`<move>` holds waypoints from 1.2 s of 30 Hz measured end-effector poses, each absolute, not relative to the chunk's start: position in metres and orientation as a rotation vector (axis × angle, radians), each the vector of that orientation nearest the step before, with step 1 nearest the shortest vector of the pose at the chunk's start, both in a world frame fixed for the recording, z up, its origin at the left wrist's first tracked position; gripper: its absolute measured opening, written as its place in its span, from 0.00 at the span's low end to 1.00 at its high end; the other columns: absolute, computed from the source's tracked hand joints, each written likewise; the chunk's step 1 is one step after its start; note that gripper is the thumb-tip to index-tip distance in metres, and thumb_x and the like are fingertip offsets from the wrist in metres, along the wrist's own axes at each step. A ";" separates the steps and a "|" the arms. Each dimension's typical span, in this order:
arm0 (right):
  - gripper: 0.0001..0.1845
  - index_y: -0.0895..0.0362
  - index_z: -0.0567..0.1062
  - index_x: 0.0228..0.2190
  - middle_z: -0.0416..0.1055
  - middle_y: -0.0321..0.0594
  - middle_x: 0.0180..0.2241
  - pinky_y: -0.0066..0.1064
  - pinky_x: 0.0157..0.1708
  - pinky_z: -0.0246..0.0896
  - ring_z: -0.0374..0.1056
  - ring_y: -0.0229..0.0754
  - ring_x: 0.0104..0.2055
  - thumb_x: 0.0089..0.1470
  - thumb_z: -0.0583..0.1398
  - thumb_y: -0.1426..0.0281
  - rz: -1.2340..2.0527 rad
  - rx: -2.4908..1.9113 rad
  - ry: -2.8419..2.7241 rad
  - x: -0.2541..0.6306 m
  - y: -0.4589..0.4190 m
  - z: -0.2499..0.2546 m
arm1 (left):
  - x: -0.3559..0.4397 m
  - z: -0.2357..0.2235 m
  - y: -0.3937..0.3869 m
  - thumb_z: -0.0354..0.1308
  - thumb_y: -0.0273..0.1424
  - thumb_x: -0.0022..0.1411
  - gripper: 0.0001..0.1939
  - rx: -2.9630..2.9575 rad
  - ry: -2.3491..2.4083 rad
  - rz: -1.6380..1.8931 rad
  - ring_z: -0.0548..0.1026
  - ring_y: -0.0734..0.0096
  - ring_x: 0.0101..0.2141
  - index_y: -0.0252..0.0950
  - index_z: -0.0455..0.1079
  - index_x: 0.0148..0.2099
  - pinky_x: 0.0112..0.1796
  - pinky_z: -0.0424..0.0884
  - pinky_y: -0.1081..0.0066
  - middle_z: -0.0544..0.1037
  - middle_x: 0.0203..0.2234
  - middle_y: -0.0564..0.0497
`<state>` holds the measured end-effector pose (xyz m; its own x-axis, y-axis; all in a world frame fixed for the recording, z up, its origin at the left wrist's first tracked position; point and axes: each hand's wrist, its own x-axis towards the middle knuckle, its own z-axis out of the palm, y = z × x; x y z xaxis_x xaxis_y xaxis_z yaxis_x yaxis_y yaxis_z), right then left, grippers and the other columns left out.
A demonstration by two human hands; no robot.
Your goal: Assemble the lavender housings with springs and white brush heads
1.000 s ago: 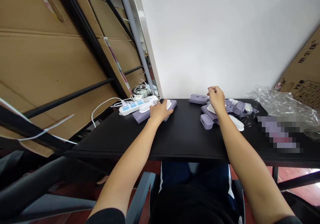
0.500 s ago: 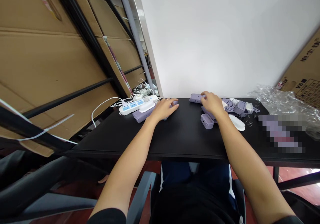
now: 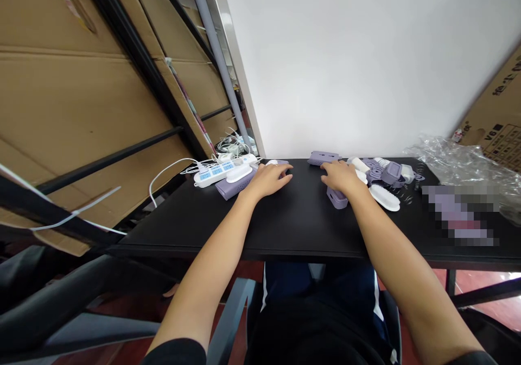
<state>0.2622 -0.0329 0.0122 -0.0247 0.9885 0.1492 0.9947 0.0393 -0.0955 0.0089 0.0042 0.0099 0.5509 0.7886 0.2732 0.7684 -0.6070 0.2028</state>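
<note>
**Both hands over the purple parts, no firm grip visible**

Reference: white power strip with blue sockets [image 3: 220, 172] on your black worktop [image 3: 299, 218].

Your left hand [image 3: 266, 181] is just right of the strip, thumb and fingers spread, over a purple perforated plastic casing [image 3: 233, 187]. Casing lies just beside the strip, near side, with a white oval plastic piece [image 3: 239, 173] on top. Contact under the palm: can't tell.

Your right hand [image 3: 343, 177] is well right of the strip, fingers loosely bent, thumb apart, over a small purple boxy piece [image 3: 337, 199]. Anything underneath is hidden. Farther right of the strip: a white elongated plastic piece [image 3: 384, 197].

My read: positioning or sorting step, not a lift. Any pickup from here calls for closing thumb and fingers on one part; watch that the left doesn't drag the white oval off its casing.
</note>
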 end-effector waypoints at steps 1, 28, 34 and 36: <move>0.25 0.56 0.74 0.60 0.70 0.56 0.61 0.56 0.60 0.57 0.64 0.63 0.64 0.64 0.56 0.65 -0.064 -2.087 -2.147 0.262 -0.034 0.014 | 0.009 0.010 0.004 0.50 0.44 0.72 0.22 2.701 1.362 0.526 0.78 0.58 0.45 0.45 0.73 0.62 0.54 0.64 0.57 0.83 0.42 0.50; 0.30 0.55 0.71 0.61 0.78 0.54 0.55 0.54 0.58 0.59 0.72 0.63 0.59 0.57 0.62 0.63 0.080 -2.230 -2.090 0.260 -0.040 0.028 | 0.012 0.008 0.004 0.51 0.41 0.73 0.20 2.713 1.325 0.585 0.79 0.59 0.45 0.44 0.74 0.61 0.54 0.63 0.56 0.84 0.41 0.51; 0.33 0.51 0.70 0.63 0.73 0.49 0.61 0.52 0.61 0.58 0.68 0.59 0.62 0.58 0.62 0.57 0.067 -1.792 -2.006 0.255 -0.039 0.030 | 0.014 0.004 0.005 0.50 0.41 0.74 0.21 2.745 1.254 0.672 0.79 0.58 0.46 0.43 0.74 0.61 0.55 0.64 0.57 0.83 0.41 0.50; 0.34 0.51 0.70 0.63 0.73 0.49 0.60 0.53 0.62 0.58 0.68 0.59 0.62 0.58 0.63 0.56 0.084 -1.706 -1.935 0.254 -0.038 0.031 | 0.014 0.004 0.005 0.50 0.41 0.74 0.20 2.751 1.245 0.688 0.78 0.58 0.46 0.43 0.74 0.61 0.55 0.65 0.57 0.83 0.42 0.49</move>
<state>0.2536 -0.0379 0.0309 -0.0398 0.9325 0.3589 0.8978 0.1910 -0.3968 0.0142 0.0048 0.0042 0.5784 0.7238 0.3764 0.7039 -0.6760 0.2182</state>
